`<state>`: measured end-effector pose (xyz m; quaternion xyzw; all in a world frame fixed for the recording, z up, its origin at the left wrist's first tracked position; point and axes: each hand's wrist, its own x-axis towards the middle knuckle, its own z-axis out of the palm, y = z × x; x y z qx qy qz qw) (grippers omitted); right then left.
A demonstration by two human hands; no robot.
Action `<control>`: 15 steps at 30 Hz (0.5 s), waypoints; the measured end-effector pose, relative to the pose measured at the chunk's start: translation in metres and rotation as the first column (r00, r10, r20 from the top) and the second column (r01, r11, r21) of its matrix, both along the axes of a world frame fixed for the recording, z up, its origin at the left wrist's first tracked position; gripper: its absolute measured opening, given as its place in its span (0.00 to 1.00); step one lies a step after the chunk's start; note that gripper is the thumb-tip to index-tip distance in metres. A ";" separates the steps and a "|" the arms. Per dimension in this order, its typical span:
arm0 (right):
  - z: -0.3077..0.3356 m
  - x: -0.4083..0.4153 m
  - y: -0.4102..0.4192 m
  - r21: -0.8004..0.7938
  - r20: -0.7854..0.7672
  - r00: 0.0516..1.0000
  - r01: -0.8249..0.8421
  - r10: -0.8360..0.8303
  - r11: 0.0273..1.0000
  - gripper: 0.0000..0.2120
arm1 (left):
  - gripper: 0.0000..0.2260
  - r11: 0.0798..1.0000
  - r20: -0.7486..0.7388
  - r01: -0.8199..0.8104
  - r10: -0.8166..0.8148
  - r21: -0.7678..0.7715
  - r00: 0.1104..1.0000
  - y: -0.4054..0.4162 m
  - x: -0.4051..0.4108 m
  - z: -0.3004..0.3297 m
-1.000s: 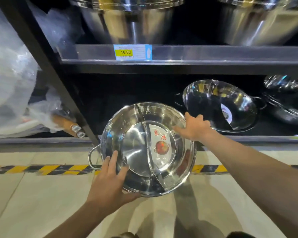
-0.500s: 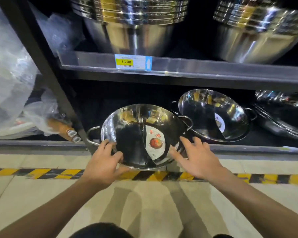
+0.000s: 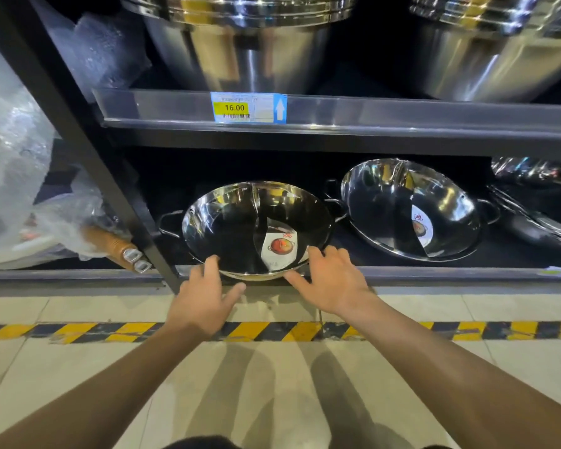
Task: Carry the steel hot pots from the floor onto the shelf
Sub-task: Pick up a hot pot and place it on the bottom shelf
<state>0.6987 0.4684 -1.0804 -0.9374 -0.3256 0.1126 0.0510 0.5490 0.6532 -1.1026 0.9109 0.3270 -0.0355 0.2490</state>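
Observation:
A shiny divided steel hot pot (image 3: 234, 228) with a paper label rests tilted on the bottom shelf (image 3: 434, 273), its near rim over the shelf's front lip. My left hand (image 3: 204, 296) touches the rim's lower left with its fingertips. My right hand (image 3: 331, 280) has its fingers spread on the rim's lower right. A second divided hot pot (image 3: 405, 209) leans on the same shelf just to the right. Neither hand wraps around the pot.
A dark upright post (image 3: 88, 150) stands left of the pot. Plastic-wrapped goods (image 3: 17, 176) and a wooden handle (image 3: 117, 247) lie left of it. Stacked pans (image 3: 538, 205) sit at far right. Big steel pots (image 3: 240, 43) fill the upper shelf with a 16.00 price tag (image 3: 248, 107). Striped floor tape (image 3: 272, 332) runs below.
The pot went from held above the floor to lying on the bottom shelf, pushed further in. Both hands slid back to its near rim, grip loosened to fingertips.

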 end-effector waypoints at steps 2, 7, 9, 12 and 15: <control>0.000 0.004 0.009 -0.007 0.000 1.000 -0.008 0.008 1.000 0.34 | 0.33 0.999 0.009 -0.011 0.011 0.047 1.000 0.011 0.012 -0.001; -0.006 0.024 0.036 -0.068 -0.043 0.999 -0.017 0.014 0.998 0.33 | 0.28 0.996 -0.109 -0.021 0.030 0.081 0.994 0.040 0.042 -0.002; -0.012 0.035 0.040 -0.116 -0.083 0.996 -0.026 0.017 0.993 0.34 | 0.29 0.998 -0.189 -0.014 0.025 0.062 0.982 0.047 0.050 -0.006; -0.020 0.052 0.030 -0.128 -0.100 0.995 0.013 -0.026 0.992 0.37 | 0.32 0.999 -0.264 0.011 0.002 0.048 0.965 0.052 0.055 -0.015; -0.026 0.063 0.003 -0.149 0.000 0.999 0.037 -0.037 0.988 0.34 | 0.34 0.995 -0.277 0.036 -0.010 0.088 0.961 0.043 0.055 -0.018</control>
